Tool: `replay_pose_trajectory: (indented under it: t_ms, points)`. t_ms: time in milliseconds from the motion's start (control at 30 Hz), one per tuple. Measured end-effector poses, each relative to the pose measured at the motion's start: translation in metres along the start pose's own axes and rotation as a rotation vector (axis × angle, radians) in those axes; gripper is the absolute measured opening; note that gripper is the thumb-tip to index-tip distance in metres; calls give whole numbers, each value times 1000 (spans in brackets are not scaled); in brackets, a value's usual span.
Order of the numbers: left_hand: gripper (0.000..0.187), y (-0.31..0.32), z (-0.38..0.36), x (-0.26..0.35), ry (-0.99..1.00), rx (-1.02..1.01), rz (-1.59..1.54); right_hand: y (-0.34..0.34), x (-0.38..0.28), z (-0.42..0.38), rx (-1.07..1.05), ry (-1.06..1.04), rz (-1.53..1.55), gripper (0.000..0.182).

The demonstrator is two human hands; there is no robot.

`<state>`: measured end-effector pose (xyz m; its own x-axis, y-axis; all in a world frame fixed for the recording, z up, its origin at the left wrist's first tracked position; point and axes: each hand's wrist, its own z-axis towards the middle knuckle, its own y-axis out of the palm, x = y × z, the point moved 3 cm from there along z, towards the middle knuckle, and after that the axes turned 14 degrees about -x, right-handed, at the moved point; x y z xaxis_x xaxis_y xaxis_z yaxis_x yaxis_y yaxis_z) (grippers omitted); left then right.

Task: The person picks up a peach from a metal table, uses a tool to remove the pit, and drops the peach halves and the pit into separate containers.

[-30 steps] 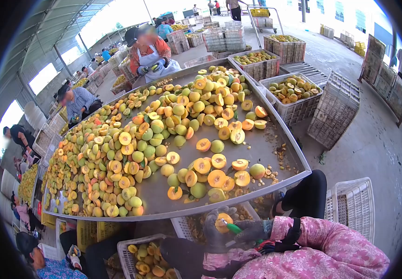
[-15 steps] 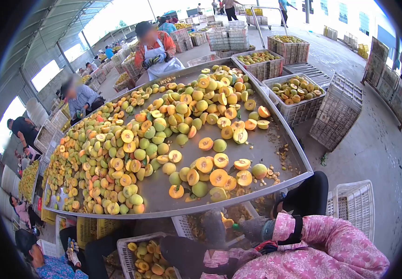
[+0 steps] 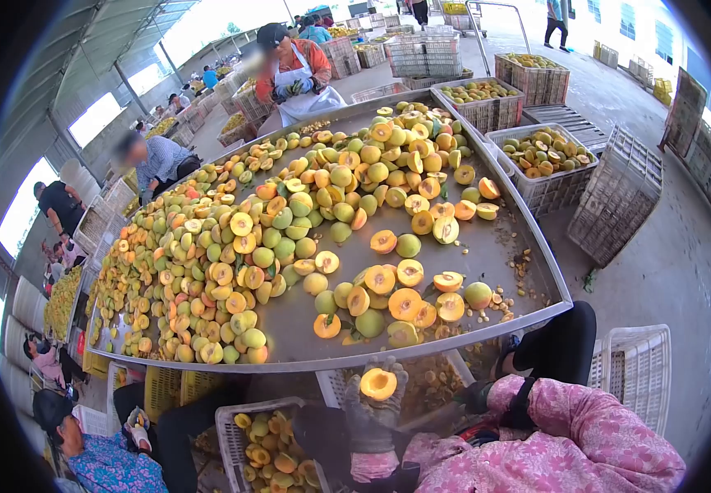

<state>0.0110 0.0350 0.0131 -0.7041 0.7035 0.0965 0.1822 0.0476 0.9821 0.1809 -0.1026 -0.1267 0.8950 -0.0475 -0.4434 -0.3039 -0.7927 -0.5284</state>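
Observation:
At the bottom of the head view, my left hand [image 3: 374, 415], in a grey glove, holds up a pitted peach half [image 3: 378, 384] with its cut orange face towards me. My right hand [image 3: 476, 398], in a dark glove below the pink flowered sleeve [image 3: 513, 396], is close to the right; its fingers blur into the shade. Just beyond both hands stands a metal table [image 3: 347, 349] heaped with whole and halved peaches [image 3: 289, 222]. Below its near edge is a crate [image 3: 332, 386] with loose pits and scraps [image 3: 433, 382].
A crate of peach halves [image 3: 273, 452] stands at my left, next to a seated co-worker [image 3: 109, 452]. An aproned person [image 3: 298, 78] is across the table. Filled crates [image 3: 540, 164] line the right side; a white crate [image 3: 639, 374] sits at my right.
My left hand has turned and risen slightly, now showing the peach half's cut face. My right hand has drawn back to the right, away from it. The view has shifted a little.

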Motion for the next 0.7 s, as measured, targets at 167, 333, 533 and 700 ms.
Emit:
replay_pose_trajectory:
  t_ms: [167,333,533,700]
  points:
    - [51,-26,-3,-4,-44,-35,-107,-7,0,-2,119,200,67,34]
    - [45,-14,-5,-16,-29,78,-40,-44,-31,-48,129,-175,909,26]
    - [45,4,-9,-34,-23,77,240,-39,-71,-44,488,-602,771,18]
    - [48,7,-12,-41,-57,33,284,-56,-94,-55,737,-630,673,24]
